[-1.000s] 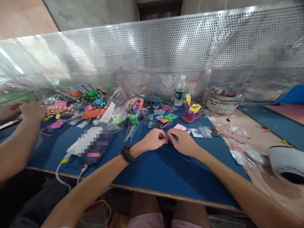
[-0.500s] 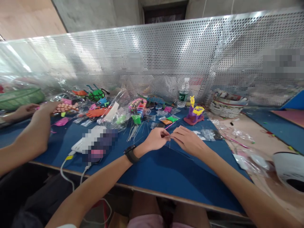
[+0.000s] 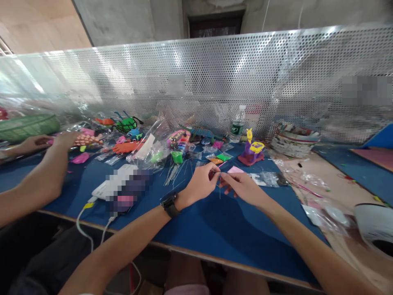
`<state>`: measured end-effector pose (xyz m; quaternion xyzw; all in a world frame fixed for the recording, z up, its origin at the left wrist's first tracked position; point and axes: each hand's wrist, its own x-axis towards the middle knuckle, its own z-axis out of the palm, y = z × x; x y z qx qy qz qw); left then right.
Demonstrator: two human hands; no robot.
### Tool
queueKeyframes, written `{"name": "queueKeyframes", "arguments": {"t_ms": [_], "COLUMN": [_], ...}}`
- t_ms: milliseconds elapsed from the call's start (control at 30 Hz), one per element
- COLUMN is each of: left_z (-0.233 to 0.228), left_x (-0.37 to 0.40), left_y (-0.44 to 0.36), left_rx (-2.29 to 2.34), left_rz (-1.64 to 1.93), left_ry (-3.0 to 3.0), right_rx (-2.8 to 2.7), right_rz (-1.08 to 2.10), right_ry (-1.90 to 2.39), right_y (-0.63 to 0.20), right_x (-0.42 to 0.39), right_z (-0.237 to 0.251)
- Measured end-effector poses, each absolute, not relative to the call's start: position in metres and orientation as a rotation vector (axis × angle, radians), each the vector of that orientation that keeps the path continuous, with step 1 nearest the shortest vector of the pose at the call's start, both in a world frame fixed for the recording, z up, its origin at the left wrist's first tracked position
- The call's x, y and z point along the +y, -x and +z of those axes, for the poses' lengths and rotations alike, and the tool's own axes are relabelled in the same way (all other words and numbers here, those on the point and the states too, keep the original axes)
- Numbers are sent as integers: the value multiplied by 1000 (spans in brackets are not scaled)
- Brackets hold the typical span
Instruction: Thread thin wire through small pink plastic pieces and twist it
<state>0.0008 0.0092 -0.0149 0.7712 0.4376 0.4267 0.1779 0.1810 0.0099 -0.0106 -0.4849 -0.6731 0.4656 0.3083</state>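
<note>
Two hands, left hand (image 3: 199,185) and right hand (image 3: 242,186), each grip pinched on one thin wire (image 3: 220,189)

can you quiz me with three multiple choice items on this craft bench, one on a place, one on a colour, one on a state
1. Where does the water bottle stand?
A. by the perforated metal screen
B. at the near table edge
C. on the floor

2. What colour is the mat under the hands?
A. red
B. blue
C. white

3. How are the left hand and right hand placed?
A. flat and far apart
B. under the table
C. close together, fingers pinching something thin

Answers: 1 A, the bottle stands at the screen's foot. 2 B, the cover is blue. 3 C, the fingertips meet above the mat on what looks like a thin wire.
</note>
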Motion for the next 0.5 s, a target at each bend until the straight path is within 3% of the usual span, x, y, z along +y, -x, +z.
{"name": "queueKeyframes", "arguments": {"t_ms": [300, 500], "left_z": [-14, -15], "left_x": [6, 6], "left_y": [-2, -6], "left_rx": [1280, 1272], "left_rz": [1333, 1379], "left_ry": [-2217, -2127], "right_rx": [-1377, -1358], "right_rz": [1410, 1290], "right_ry": [1190, 1116], "right_y": [-165, -156], "right_x": [-1, -5], "right_z": [-5, -12]}}
